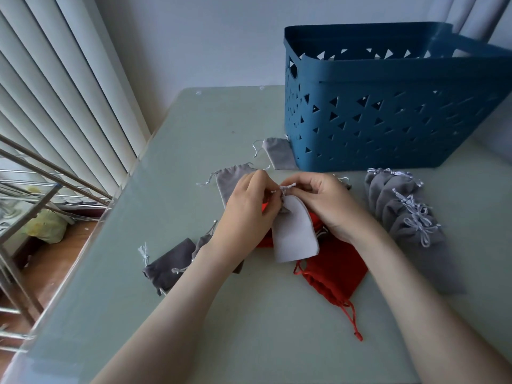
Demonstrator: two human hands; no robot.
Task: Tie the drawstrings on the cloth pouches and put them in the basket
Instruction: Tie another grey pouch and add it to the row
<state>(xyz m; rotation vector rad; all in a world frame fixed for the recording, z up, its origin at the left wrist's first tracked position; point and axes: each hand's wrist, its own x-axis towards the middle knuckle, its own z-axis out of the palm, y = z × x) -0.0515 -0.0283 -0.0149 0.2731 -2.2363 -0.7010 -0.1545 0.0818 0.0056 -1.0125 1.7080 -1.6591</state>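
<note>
Fingertips [267, 187] of your left hand [249, 209] and right hand [332, 206] pinch the drawstrings [286, 186] | gather grey pouch [295, 234] neck tight; pull both ends evenly.

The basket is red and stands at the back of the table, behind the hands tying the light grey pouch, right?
No, the basket is blue, not red; the head view shows it. The rest is right: it stands at the back of the table, behind the left hand and right hand tying the light grey pouch.
</note>
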